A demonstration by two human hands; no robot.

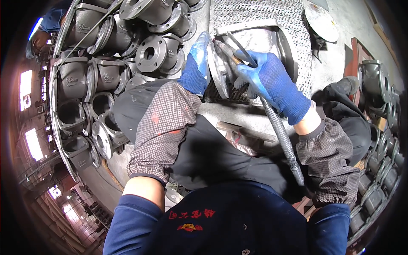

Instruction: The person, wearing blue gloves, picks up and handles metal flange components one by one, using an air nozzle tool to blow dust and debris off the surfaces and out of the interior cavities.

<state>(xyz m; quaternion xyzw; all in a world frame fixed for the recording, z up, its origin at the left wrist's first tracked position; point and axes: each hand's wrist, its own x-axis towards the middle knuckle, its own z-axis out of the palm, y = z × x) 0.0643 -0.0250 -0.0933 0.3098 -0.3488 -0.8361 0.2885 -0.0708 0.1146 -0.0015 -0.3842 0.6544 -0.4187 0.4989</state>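
Note:
A grey cast valve body (287, 47) lies on a metal grating (238, 12) in front of me. My left hand (196, 68), in a blue glove, holds the left side of its round flange (219, 70), fingers straight along the rim and thumb hidden. My right hand (272, 80), also gloved, is closed around a slim hand tool (225, 51) with a tapered, reddish tip beside the flange. A thin dark rod (241, 47) also slants into its fingers. Below that hand runs a ribbed flexible hose (278, 127); its join to the tool is hidden.
Several grey flanged castings (76, 78) are stacked at the left, and more (374, 80) stand along the right. A whitish round disc (321, 22) sits at the far right. A small block-like object (242, 142) is between my legs. Part of another person (46, 32) shows at the far left.

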